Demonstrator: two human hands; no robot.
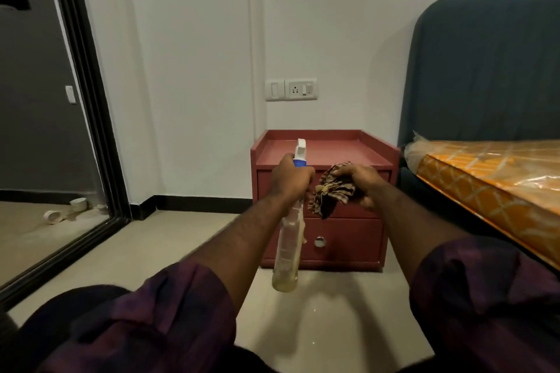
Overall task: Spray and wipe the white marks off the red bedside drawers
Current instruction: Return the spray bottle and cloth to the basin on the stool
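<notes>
The red bedside drawers stand against the white wall, two drawers high, the lower one with a round metal knob. My left hand grips the neck of a clear spray bottle with a white and blue nozzle, held upright in front of the drawers' left side. My right hand holds a bunched brown checked cloth in front of the upper drawer. Both hands hide most of the upper drawer front. No white marks are visible from here.
A bed with a plastic-wrapped orange mattress and dark blue headboard stands to the right. A black-framed mirror leans on the left. A switch and socket plate sits on the wall above the drawers. The floor is glossy tile.
</notes>
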